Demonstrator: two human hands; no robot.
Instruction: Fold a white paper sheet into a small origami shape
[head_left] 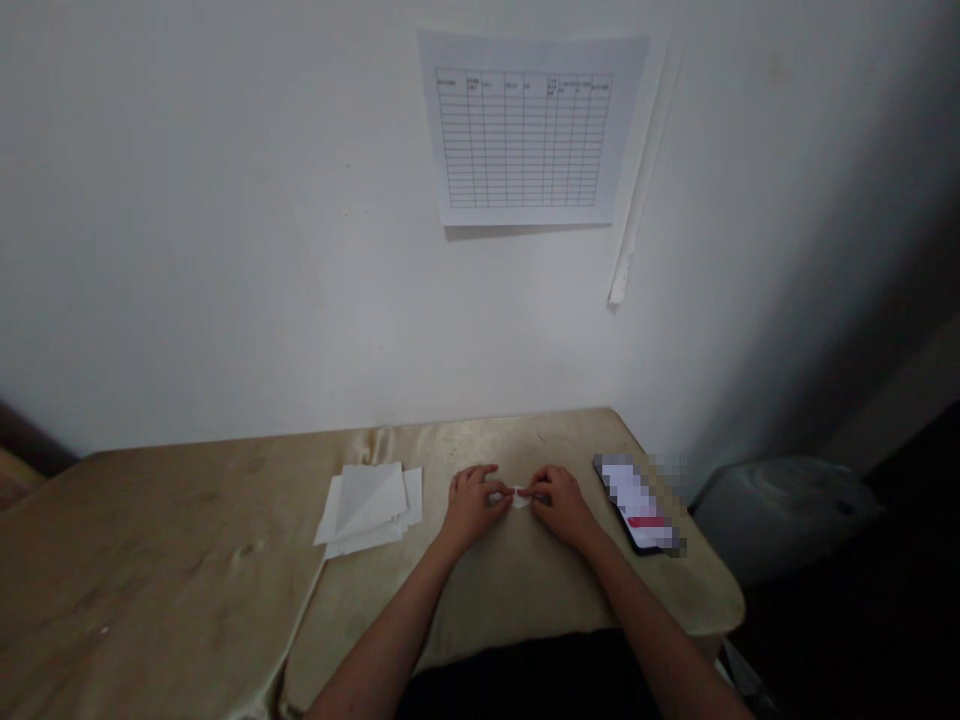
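My left hand [474,502] and my right hand [559,503] rest close together on the tan tabletop [187,560], fingers curled. Between their fingertips they pinch a small white piece of paper [520,494], mostly hidden by the fingers. A loose stack of white paper sheets [371,507] lies on the table just left of my left hand. A phone [636,501] with a lit screen lies to the right of my right hand.
A white wall rises behind the table with a printed grid sheet [525,135] taped to it and a white strip [637,200] beside it. A grey rounded object [780,510] sits in shadow off the table's right edge.
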